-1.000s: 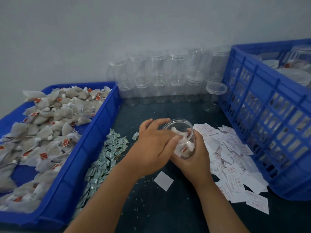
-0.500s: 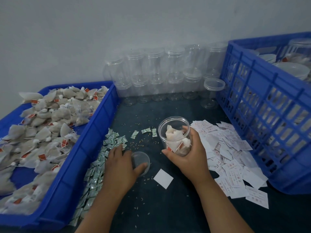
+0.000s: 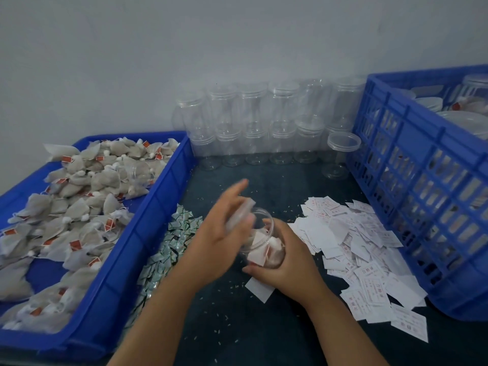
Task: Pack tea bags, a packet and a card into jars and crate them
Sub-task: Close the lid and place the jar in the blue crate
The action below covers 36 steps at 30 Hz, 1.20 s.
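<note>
My right hand (image 3: 286,262) grips a clear jar (image 3: 264,250) stuffed with tea bags, tilted a little, low over the dark table. My left hand (image 3: 216,239) holds a clear lid (image 3: 240,214) at the jar's mouth; both are motion-blurred. Loose tea bags (image 3: 79,207) fill the blue tray (image 3: 158,212) on the left. Green packets (image 3: 171,241) lie beside the tray. White cards (image 3: 356,247) are heaped to the right of the jar, and one card (image 3: 260,289) lies under my right hand. The blue crate (image 3: 422,194) at the right holds closed jars.
Several empty lidded jars (image 3: 253,133) stand stacked against the back wall. One jar (image 3: 340,157) stands alone next to the crate. An empty jar (image 3: 142,174) lies among the tea bags in the tray. Small crumbs dot the table.
My left hand picked the lid up from the table beside the packets and brought it up to the jar's mouth. My right hand kept hold of the jar.
</note>
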Each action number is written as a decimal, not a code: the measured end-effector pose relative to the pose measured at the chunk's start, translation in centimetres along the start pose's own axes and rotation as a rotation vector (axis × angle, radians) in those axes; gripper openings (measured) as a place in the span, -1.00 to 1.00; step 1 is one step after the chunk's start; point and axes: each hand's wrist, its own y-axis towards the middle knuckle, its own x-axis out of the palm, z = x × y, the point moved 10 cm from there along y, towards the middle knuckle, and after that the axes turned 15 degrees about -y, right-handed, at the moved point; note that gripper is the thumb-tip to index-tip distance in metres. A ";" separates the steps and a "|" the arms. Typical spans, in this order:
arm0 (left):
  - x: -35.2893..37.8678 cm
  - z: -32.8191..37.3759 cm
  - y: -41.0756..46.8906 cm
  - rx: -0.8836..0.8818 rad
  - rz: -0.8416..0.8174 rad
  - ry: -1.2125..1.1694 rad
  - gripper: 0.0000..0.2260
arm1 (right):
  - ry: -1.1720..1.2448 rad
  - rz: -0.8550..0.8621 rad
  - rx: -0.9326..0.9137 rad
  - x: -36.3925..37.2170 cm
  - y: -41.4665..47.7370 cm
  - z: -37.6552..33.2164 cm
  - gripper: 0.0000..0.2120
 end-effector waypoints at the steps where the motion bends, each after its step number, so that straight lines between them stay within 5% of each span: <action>1: 0.9 0.2 -0.1 0.032 -0.057 0.164 -0.51 | -0.005 -0.007 0.013 0.2 0.0 0.2 -0.25; 3: 2.0 0.6 -0.2 0.068 -0.081 0.409 -0.42 | -0.031 -0.019 0.035 0.6 0.0 0.6 -0.29; 11: 2.7 0.3 0.8 -0.018 -0.098 0.666 -0.43 | -0.145 0.025 0.022 0.4 -0.1 0.3 -0.37; 16: 3.9 1.3 0.9 0.097 -0.182 0.579 -0.40 | -0.018 -0.033 0.085 0.6 0.0 1.2 -0.44; 22: 3.6 2.0 0.3 0.171 -0.312 0.243 -0.70 | 0.277 -0.317 0.123 2.6 -0.2 2.0 -0.43; 28: 2.1 1.2 0.0 -0.005 -0.319 0.438 -0.54 | 0.208 -0.165 0.091 2.3 -0.1 1.0 -0.29; 31: 2.6 1.7 0.1 -0.113 -0.171 0.361 -0.65 | 0.093 -0.081 0.057 1.6 -0.3 0.3 -0.30; 33: 3.3 3.7 0.1 0.031 -0.033 0.385 -0.64 | 0.149 -0.153 0.076 2.2 -0.6 0.6 -0.39; 36: 4.2 5.3 -0.2 0.182 -0.120 0.190 -0.69 | 0.292 -0.260 0.079 2.7 -0.9 1.1 -0.46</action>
